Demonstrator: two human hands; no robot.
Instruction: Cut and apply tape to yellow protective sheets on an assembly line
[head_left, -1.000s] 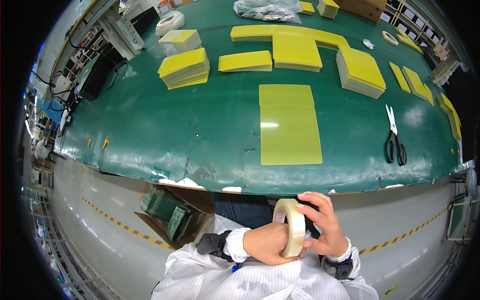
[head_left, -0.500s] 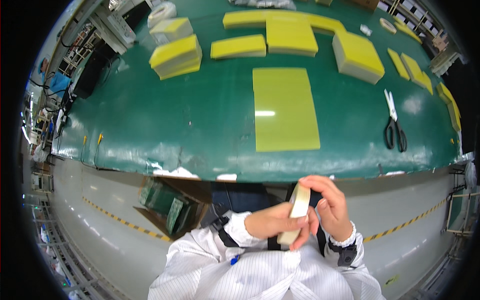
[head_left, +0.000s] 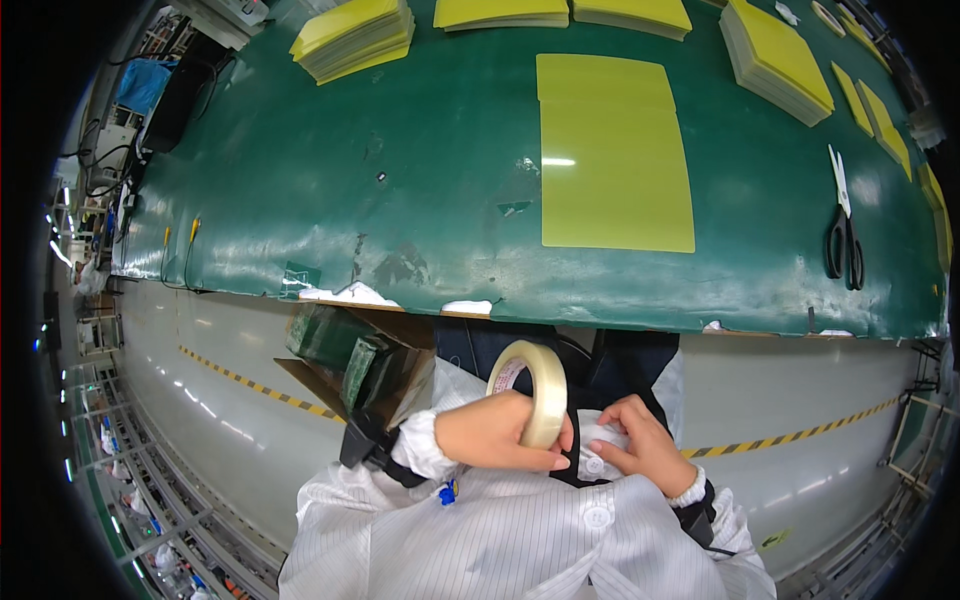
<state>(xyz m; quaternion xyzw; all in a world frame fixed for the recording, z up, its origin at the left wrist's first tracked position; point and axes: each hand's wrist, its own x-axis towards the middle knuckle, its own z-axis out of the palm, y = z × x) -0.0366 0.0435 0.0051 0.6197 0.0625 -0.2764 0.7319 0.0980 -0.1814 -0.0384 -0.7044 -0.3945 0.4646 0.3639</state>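
Note:
Near my lap, in front of the table edge, my left hand is closed around the lower part of a roll of pale, translucent tape, which stands on edge. My right hand is beside it, against the front of my white striped coat. Its thumb and forefinger are apart, and nothing shows between them. Ahead of my hands, flat yellow sheets lie on the green table, one partly overlapping the other. To their right lies a pair of scissors with black handles, its blades pointing away from me.
Along the far side stand stacks of yellow sheets, one at the left and a taller one at the right. Yellow-tipped leads hang at the left table edge. A cardboard box with green pieces sits below the table.
The tape roll has turned and moved left with my left hand. My right hand has come away from the roll and dropped toward my coat. The view has tilted down.

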